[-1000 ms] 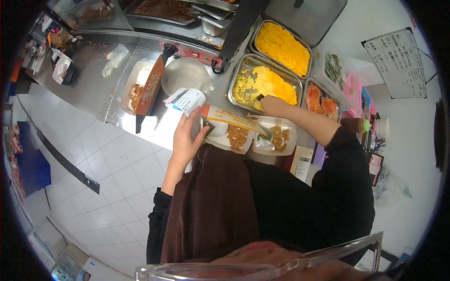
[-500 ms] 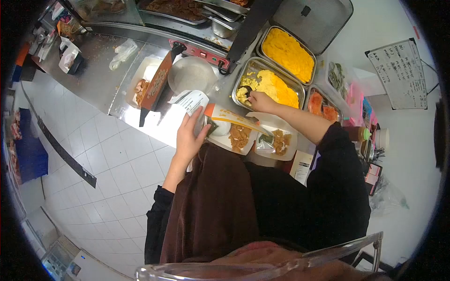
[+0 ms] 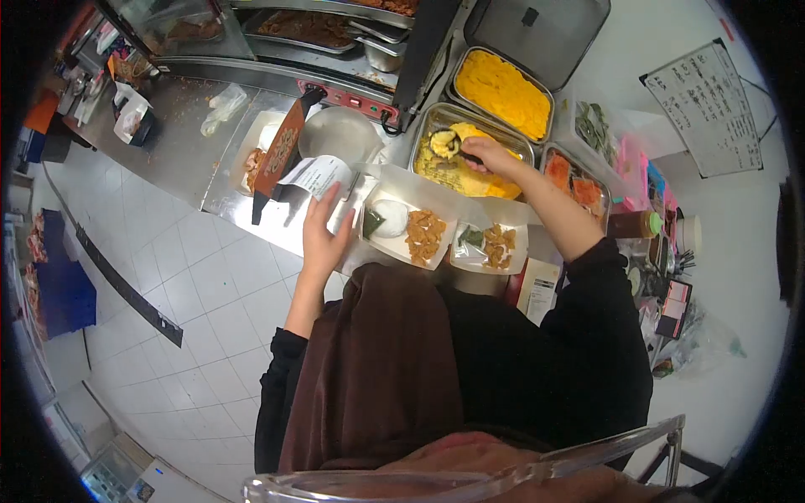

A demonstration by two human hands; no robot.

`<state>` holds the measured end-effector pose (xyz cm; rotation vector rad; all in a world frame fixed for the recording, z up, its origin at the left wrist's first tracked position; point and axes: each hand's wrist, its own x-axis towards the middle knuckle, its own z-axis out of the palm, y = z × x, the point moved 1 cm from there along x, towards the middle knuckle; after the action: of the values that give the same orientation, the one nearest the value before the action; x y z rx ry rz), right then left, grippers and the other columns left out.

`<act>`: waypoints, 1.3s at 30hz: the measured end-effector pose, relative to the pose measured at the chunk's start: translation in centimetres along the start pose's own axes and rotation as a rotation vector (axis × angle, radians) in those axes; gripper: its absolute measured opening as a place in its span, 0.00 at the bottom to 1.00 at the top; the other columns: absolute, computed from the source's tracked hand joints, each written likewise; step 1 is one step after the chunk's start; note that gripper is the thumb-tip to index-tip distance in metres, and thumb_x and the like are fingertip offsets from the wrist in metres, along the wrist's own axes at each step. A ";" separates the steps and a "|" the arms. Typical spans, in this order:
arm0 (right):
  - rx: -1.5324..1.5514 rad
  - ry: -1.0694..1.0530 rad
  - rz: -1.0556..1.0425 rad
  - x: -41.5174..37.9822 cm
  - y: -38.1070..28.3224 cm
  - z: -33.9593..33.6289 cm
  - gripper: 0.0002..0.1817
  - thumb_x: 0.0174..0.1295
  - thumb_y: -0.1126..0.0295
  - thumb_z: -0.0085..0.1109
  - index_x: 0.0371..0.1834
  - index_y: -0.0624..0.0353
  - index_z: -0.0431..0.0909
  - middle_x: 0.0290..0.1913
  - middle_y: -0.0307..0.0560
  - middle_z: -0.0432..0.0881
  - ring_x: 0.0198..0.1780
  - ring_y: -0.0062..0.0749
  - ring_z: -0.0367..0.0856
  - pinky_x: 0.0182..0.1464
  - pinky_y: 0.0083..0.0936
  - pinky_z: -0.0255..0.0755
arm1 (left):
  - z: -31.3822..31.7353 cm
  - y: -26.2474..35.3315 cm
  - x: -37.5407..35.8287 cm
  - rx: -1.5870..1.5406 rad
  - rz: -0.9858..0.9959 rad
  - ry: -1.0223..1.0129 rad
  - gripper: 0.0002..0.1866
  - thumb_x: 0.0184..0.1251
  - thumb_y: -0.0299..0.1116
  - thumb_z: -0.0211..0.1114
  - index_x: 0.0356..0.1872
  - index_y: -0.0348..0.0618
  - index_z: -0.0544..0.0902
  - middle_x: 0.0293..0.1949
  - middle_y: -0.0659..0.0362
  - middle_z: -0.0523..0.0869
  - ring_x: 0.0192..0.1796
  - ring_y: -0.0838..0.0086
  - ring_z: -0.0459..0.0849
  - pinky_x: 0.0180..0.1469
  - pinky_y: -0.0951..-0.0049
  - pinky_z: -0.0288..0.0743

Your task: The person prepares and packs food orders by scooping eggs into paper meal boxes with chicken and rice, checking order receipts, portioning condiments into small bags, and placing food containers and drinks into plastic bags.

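My right hand [image 3: 490, 158] is closed round the dark handle of a scoop [image 3: 444, 143], whose bowl holds yellow food over the nearer metal tray [image 3: 428, 172]. Fingers apart, my left hand [image 3: 325, 239] touches the paper label [image 3: 317, 174] at the left edge of an open white box [image 3: 394, 180]. That box contains white rice [image 3: 390, 218], a green packet and brown chunks [image 3: 425, 235]. Beside it, a second white box [image 3: 516, 214] holds similar chunks and a clear packet with green contents.
A second tray of yellow food [image 3: 507, 92] stands behind, near orange-red pieces in a container [image 3: 573, 180]. A metal bowl [image 3: 340, 134] and an orange-sided box [image 3: 281, 151] are left of the boxes. A heated display [image 3: 360, 101] borders the counter.
My right hand has lifted and moved right with the scoop. The orange-printed flap over the left white box has swung back, showing its contents. My left hand has shifted slightly left and down.
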<state>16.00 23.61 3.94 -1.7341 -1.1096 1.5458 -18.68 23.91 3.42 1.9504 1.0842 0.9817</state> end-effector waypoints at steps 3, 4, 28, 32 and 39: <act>-0.690 0.291 -0.272 2.7 2.4 -2.5 0.09 0.59 0.65 0.45 0.30 0.57 0.72 0.24 0.49 0.77 0.24 0.36 0.75 0.24 0.29 0.66 | -0.1 0.5 0.5 0.061 0.035 -0.021 0.26 0.54 0.29 0.63 0.56 0.38 0.70 0.52 0.42 0.72 0.57 0.50 0.70 0.57 0.64 0.64; -0.958 0.430 -0.383 2.8 2.3 -2.8 0.09 0.59 0.66 0.45 0.32 0.59 0.73 0.26 0.53 0.79 0.27 0.42 0.78 0.28 0.34 0.69 | 0.1 0.3 0.6 0.120 0.030 -0.039 0.26 0.54 0.31 0.63 0.56 0.38 0.69 0.53 0.41 0.71 0.57 0.49 0.69 0.57 0.63 0.63; -0.996 0.131 -0.237 3.2 4.1 3.7 0.07 0.59 0.71 0.43 0.30 0.64 0.68 0.25 0.66 0.74 0.30 0.60 0.74 0.32 0.45 0.67 | 4.3 -5.8 -4.8 -0.085 -0.418 -0.182 0.29 0.53 0.36 0.66 0.52 0.25 0.69 0.46 0.41 0.75 0.49 0.56 0.75 0.52 0.65 0.68; -0.864 -0.051 -0.417 2.8 4.5 2.5 0.10 0.60 0.67 0.44 0.30 0.63 0.71 0.20 0.54 0.75 0.25 0.45 0.75 0.27 0.37 0.67 | 5.5 -8.1 -6.4 -0.219 -0.532 -0.168 0.30 0.53 0.35 0.66 0.53 0.26 0.69 0.47 0.42 0.74 0.48 0.58 0.76 0.49 0.68 0.70; -0.573 -0.051 -0.834 2.4 4.6 -1.4 0.10 0.61 0.64 0.46 0.25 0.54 0.70 0.16 0.34 0.67 0.14 0.15 0.58 0.15 0.14 0.50 | 2.6 -5.3 -5.2 -0.141 -0.512 -0.243 0.33 0.53 0.37 0.67 0.57 0.28 0.66 0.50 0.45 0.72 0.46 0.65 0.77 0.38 0.74 0.74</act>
<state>18.31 23.49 -0.87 -1.2358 -2.0976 0.7872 -20.33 21.00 -3.69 1.5175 1.2467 0.5112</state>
